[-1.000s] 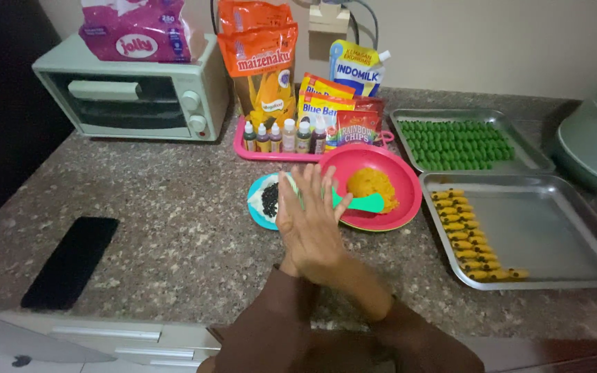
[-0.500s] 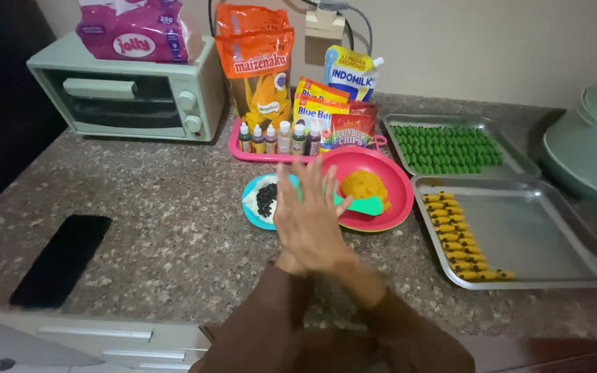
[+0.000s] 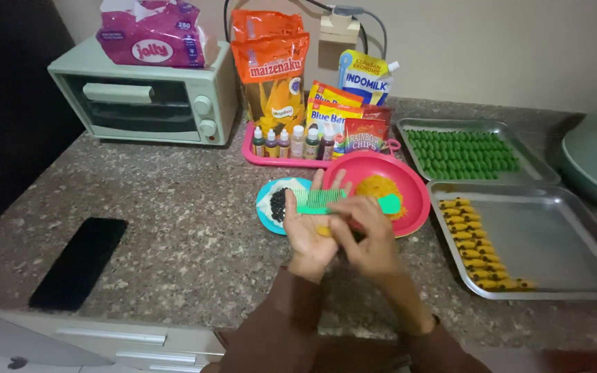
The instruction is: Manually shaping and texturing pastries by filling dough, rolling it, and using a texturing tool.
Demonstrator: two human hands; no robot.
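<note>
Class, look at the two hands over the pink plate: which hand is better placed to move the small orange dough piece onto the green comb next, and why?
Probably the right hand: its fingers reach over the orange dough piece, which lies in the open left hand. That palm also supports the green comb.

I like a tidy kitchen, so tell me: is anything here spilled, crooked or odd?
Nothing is spilled. One oddity: a green comb lies across the left hand among baking things, while the right hand touches a small lump of yellow dough on that palm.
</note>
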